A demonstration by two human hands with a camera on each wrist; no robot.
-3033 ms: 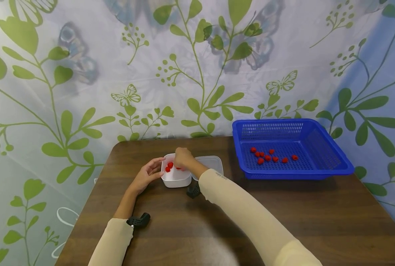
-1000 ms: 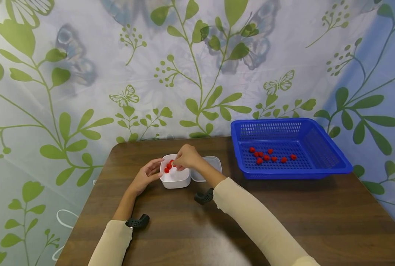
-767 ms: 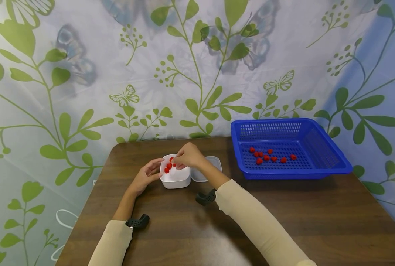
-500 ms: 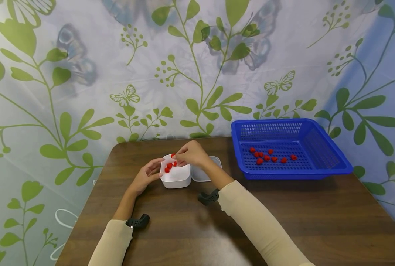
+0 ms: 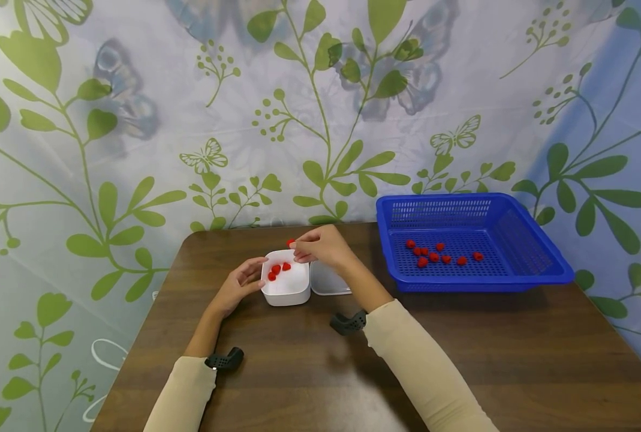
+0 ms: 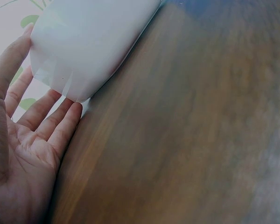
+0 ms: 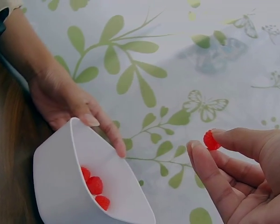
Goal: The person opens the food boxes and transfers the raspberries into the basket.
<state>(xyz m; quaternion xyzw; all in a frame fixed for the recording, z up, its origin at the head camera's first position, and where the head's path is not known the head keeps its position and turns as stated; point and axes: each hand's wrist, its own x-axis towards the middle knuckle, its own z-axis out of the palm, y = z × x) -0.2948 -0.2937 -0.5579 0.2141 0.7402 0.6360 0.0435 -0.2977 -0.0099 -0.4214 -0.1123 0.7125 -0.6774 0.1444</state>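
Observation:
A white square box (image 5: pixel 286 296) stands on the table with three red raspberries (image 5: pixel 276 269) in it. My left hand (image 5: pixel 239 285) rests its fingertips and thumb against the box's left side, fingers loosely extended, as the left wrist view shows. Above the box's back right rim, my right hand (image 5: pixel 322 246) pinches one raspberry (image 7: pixel 211 140) between thumb and fingertips. That raspberry is clear of the box in the right wrist view. Under the right hand, a translucent lid (image 5: pixel 328 281) lies right of the box, partly hidden by the hand and forearm.
A blue perforated basket (image 5: pixel 536 264) stands at the table's back right, with several raspberries (image 5: pixel 433 257) on its floor. Brown wooden table (image 5: pixel 298 372) spreads in front of the box. A leaf-patterned cloth (image 5: pixel 320 120) hangs behind the table.
My right hand was down in the box; it has risen out, up and to the right, with a raspberry between its fingertips. The left hand stays at the box.

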